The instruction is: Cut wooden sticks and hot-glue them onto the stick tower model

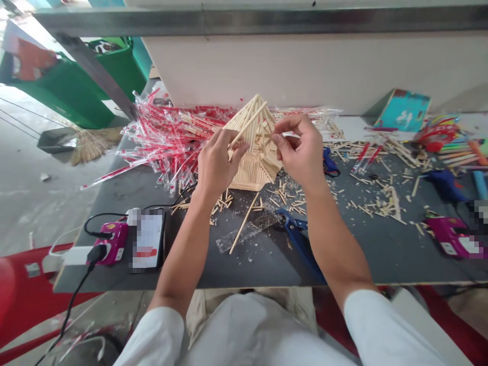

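A pyramid-shaped model of thin wooden sticks (254, 152) stands on the dark table (381, 249). My left hand (217, 160) is closed round a long wooden stick (249, 122) that leans up against the model's left face. My right hand (299, 147) pinches a short stick piece at the model's right side, fingers pressed together. A long loose stick (244, 223) lies on the table in front of the model.
Red-and-clear stick wrappers (168, 134) pile up at the back left. Cut stick bits litter the table. A clear ruler (247, 231), blue-handled cutters (301, 241), purple devices (112, 241) (452, 236), a phone (147, 241), coloured pens (457, 147) and green bins (76, 81) are around.
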Available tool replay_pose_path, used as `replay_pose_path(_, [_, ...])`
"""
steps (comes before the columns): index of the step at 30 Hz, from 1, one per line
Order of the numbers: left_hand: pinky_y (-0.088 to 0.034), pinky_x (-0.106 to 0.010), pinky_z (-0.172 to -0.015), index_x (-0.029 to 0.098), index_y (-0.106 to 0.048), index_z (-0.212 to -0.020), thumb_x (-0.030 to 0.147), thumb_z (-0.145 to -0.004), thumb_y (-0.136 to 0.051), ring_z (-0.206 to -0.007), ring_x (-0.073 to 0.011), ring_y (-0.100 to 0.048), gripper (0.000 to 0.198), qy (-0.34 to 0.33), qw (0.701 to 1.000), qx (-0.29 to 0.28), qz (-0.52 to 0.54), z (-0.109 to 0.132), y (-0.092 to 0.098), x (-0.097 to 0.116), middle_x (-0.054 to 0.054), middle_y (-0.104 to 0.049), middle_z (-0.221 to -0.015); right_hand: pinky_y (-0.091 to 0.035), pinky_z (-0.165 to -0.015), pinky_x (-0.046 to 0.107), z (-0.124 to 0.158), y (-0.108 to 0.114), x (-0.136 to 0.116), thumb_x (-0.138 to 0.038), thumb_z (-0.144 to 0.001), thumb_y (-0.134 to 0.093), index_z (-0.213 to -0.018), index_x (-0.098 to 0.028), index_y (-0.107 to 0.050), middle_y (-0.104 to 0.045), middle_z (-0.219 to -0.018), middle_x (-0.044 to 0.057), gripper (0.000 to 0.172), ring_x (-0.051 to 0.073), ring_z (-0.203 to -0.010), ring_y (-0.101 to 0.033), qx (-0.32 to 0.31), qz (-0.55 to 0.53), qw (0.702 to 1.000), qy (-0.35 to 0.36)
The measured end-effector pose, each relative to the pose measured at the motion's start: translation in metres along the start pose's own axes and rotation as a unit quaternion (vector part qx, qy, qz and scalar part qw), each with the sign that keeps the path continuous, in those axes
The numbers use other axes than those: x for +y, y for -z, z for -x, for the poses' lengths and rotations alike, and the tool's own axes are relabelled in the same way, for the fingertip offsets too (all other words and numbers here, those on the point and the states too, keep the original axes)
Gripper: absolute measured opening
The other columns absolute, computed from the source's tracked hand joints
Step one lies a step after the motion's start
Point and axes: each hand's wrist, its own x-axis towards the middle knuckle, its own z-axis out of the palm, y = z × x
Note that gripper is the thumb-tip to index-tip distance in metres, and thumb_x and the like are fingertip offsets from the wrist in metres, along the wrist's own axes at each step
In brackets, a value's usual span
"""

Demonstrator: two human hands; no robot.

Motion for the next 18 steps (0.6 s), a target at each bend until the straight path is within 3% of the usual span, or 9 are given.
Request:
replay_pose_path(5, [-0.049,-0.031,-0.074,0.023,-0.066,-0.105,0.03,-0.099,-0.059,-0.088,-0.0173,-0.065,0.011,0.008,0.999,-0.007,-0.034,-0.003,0.005,0.002,-0.005,-0.071,-0.104,-0.046,-0.048,0.025,0.006,0.041,-0.012,-0.032,-0.094,-0.071,-0.105,-0.024,-0.066,-0.068,-0.091,0.001,0.014,0.009,-0.057,-0.057,-0.079,0.056,0.995,-0.024])
replay_pose_path(9, [-0.047,-0.031,-0.072,0.023,-0.066,-0.101,0.027,-0.102,-0.055,-0.085,-0.0169,-0.064,0.012,-0.015,0.998,-0.006,-0.053,-0.005,0.004,-0.001,-0.006,-0.07,-0.105,-0.048,-0.055,0.028,0.012,0.075,-0.03,-0.019,-0.088,-0.074,-0.1,-0.023,-0.071,-0.071,-0.082,-0.001,0.013,0.01,-0.056,-0.059,-0.081,0.178,0.98,-0.017])
replay_pose_path(13, [-0.044,-0.031,-0.068,0.021,-0.063,-0.102,0.027,-0.102,-0.055,-0.084,-0.0183,-0.062,0.01,-0.014,0.996,0.011,-0.088,-0.006,0.006,-0.002,-0.008,-0.067,-0.104,-0.048,-0.056,0.028,0.02,0.102,-0.044,-0.018,-0.087,-0.075,-0.098,-0.023,-0.073,-0.071,-0.074,-0.002,0.012,0.011,-0.057,-0.064,-0.066,0.248,0.965,-0.057])
replay_pose_path(18, [-0.046,-0.032,-0.074,0.02,-0.06,-0.097,0.033,-0.103,-0.054,-0.089,-0.017,-0.058,0.015,0.0,0.991,0.056,-0.12,-0.007,0.037,0.002,-0.005,-0.065,-0.099,-0.047,-0.06,0.03,0.028,0.127,-0.058,-0.013,-0.08,-0.081,-0.096,-0.026,-0.075,-0.072,-0.073,-0.003,0.022,0.012,-0.059,-0.064,-0.09,0.338,0.934,-0.072])
